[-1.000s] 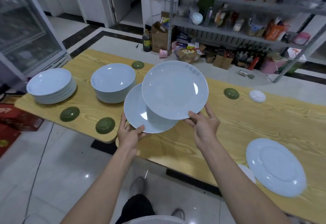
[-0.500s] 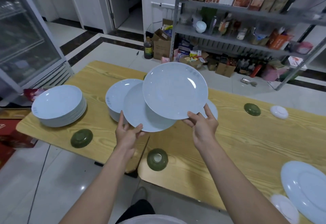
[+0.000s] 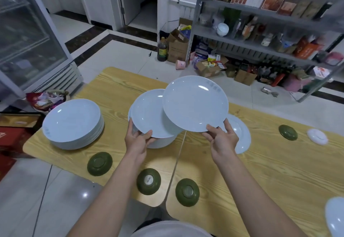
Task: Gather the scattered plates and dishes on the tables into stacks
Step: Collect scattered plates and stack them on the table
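Now, nearest first: three green dishes [image 3: 149, 181] lie upside down along the near edge. Two are on the left table [image 3: 115, 95] and one is just across the seam on the right table [image 3: 270, 171]. None is gathered yet.

Above them, the left hand [image 3: 138, 139] pinches the near rim of the left plate [image 3: 150, 113], thumb on top and fingers under. The right hand [image 3: 221, 141] grips the near rim of the right plate [image 3: 195, 104] the same way. The right plate rides higher and overlaps the left one; contact between them cannot be judged.

Change over the last second: both plates were held short of the middle stack [image 3: 165, 141], which stood clear beyond them to the left. The left plate now hangs directly over that stack and covers most of it. Only the stack's near wall and a sliver at its left show. Both grips are as they were.

Reading: the carry looks finished and set-down is next. The left plate likely goes down first, then the right one on top, since it overlaps.

Farther out:
- A tall stack [image 3: 72, 126] stands at the left end of the left table.
- A loose plate [image 3: 241, 134] lies on the right table just beyond the right hand, still to collect.
- Another green dish [image 3: 288, 132] and a small white dish [image 3: 317, 136] sit towards the far edge.
- One more plate [image 3: 335, 216] is cut off at the near right corner.
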Demonstrator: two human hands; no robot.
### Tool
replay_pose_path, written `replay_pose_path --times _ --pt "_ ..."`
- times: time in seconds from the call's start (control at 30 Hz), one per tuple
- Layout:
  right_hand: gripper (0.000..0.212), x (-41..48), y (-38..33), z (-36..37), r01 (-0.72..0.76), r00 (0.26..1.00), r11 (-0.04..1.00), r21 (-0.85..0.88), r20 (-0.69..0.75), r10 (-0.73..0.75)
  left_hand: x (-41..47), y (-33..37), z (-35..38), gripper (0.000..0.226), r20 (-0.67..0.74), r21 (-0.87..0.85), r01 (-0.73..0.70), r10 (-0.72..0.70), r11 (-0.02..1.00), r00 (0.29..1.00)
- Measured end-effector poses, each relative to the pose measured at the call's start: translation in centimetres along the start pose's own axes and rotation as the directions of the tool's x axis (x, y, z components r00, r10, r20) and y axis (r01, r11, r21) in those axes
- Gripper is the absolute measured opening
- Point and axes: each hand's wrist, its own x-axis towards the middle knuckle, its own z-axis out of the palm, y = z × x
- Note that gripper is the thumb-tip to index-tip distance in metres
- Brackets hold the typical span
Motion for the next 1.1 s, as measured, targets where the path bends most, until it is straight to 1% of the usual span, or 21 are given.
replay_pose_path --times 0.3,0.43,0.53,0.6,0.9,1.1 --pt "0.075 2.2 1.2 1.3 -0.047 0.999 0.997 -0.068 0.011 0.048 1.9 0.0 -0.4 0.095 -0.032 -0.016 0.026 -0.026 1.000 0.999" --pt "0.076 2.4 1.7 1.5 -0.071 0.997 0.992 -0.103 0.023 0.074 2.4 -0.2 -0.5 0.096 -0.062 0.015 0.016 -0.015 1.000 0.998" --pt "0.078 2.2 2.4 1.9 -0.098 0.994 0.989 -0.113 0.040 0.103 2.5 -0.4 -0.8 0.092 -0.120 0.057 -0.010 0.016 0.998 0.993" --pt "0.079 2.1 3.0 2.2 -0.117 0.992 0.986 -0.115 0.040 0.123 2.6 -0.5 -1.0 0.090 -0.135 0.078 -0.022 0.033 0.997 0.990" --pt "0.082 2.2 5.6 4.0 -0.205 0.976 0.967 -0.152 0.037 0.212 3.1 -0.6 -2.5 0.087 -0.104 0.190 -0.016 0.036 0.982 0.994" --pt "0.081 2.7 6.6 5.0 -0.237 0.969 0.953 -0.188 0.029 0.247 3.4 -0.2 -3.0 0.082 -0.027 0.183 -0.017 0.023 0.983 0.999"
